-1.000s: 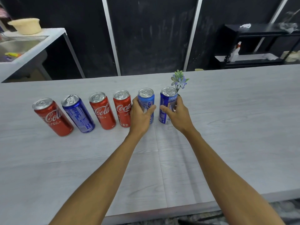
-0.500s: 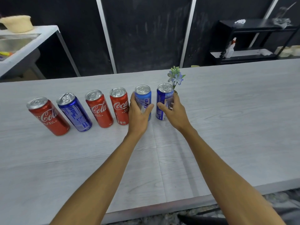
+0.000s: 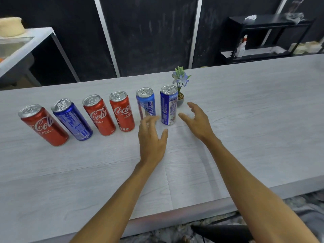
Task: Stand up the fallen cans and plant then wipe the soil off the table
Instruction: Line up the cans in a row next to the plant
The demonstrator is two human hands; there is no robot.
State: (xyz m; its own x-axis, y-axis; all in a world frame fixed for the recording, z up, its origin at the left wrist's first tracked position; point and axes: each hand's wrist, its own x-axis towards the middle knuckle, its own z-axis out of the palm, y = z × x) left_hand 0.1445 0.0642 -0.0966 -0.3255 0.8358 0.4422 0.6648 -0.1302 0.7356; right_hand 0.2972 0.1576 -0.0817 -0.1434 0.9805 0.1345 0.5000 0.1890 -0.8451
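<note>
Several cans stand upright in a row across the grey table [image 3: 245,130]: a red cola can [image 3: 43,125], a dark blue can [image 3: 72,120], two more red cola cans [image 3: 99,115] [image 3: 122,111], a light blue can [image 3: 146,102] and a dark blue can [image 3: 168,105]. A small potted plant [image 3: 180,88] with pale blue flowers stands upright just behind the rightmost can. My left hand [image 3: 151,139] hovers in front of the light blue can with relaxed fingers, holding nothing. To the right of the last can is my right hand [image 3: 196,120], spread and empty. I see no soil on the table.
A white side table [image 3: 29,44] with a cream bowl [image 3: 10,26] stands at the back left. A black shelf unit [image 3: 263,37] with a spray bottle is at the back right. The table's front edge runs below my forearms.
Both hands have let go of the two rightmost cans and drawn back toward me; the cans stay upright.
</note>
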